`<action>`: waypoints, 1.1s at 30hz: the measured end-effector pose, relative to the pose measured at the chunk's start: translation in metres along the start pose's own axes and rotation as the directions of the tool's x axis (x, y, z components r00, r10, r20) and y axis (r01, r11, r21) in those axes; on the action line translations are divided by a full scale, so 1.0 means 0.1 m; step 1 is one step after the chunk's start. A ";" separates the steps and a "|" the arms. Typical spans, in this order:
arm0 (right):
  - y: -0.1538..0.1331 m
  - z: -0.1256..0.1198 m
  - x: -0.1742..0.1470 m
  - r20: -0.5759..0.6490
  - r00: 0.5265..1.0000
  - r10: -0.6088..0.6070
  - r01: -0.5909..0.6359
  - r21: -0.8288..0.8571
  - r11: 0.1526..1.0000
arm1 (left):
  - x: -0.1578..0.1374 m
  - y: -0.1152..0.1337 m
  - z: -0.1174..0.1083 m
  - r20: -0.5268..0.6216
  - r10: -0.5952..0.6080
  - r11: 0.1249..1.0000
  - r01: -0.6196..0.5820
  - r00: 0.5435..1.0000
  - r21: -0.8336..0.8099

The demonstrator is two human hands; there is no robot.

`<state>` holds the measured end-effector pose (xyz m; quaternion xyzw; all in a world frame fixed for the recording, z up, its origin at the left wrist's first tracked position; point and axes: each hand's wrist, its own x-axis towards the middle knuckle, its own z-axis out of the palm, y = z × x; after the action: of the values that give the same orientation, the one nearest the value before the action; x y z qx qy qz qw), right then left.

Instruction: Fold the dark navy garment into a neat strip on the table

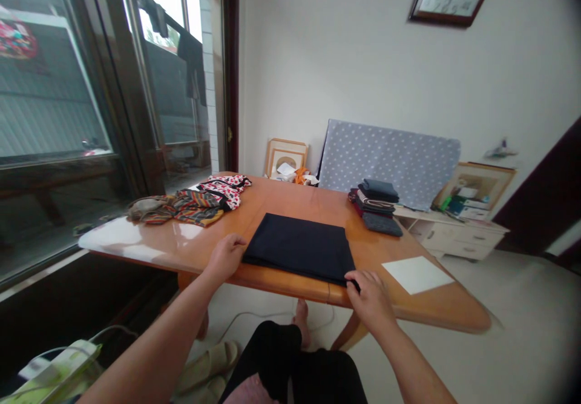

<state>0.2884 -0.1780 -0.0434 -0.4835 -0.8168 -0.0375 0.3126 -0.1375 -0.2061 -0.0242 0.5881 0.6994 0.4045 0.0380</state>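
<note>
A folded dark navy cloth (299, 246) lies flat near the front edge of the wooden table, its exact kind hidden by the folds. At its front right corner, my right hand (371, 292) is closed, pinching the fabric between thumb and fingers. My left hand (227, 255) is at the cloth's left edge, with curled fingers closed at that side. The fingertips there are partly hidden.
Patterned clothes (195, 204) lie loosely at the table's left. A stack of folded clothes (376, 201) stands at the back right, and a white sheet (417, 274) lies at the right. Behind the table (290, 197) are a spotted cover (390, 155) and a white cabinet (460, 240).
</note>
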 end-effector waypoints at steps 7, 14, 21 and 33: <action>0.03 0.01 -0.02 0.002 0.999 0.034 -0.034 0.026 0.999 | -0.10 0.16 0.07 -0.021 0.102 0.994 -0.103 0.995 -0.039; 0.03 -0.01 -0.05 0.005 0.999 0.036 -0.036 0.046 0.998 | -0.26 0.42 0.01 0.159 0.176 0.966 -0.202 0.971 0.160; -0.02 -0.07 -0.10 -0.013 1.000 0.025 -0.025 0.026 0.999 | -0.08 0.59 -0.04 0.167 0.202 0.955 -0.231 0.965 0.183; -0.08 -0.16 -0.23 -0.053 0.996 0.078 -0.080 -0.030 0.996 | 0.11 0.64 0.57 0.378 0.293 0.904 -0.383 0.878 0.191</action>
<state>0.2975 -0.2056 -0.0412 -0.5193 -0.7879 -0.0505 0.3270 -0.0596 -0.1685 -0.0187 0.7626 0.6145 0.2018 0.0088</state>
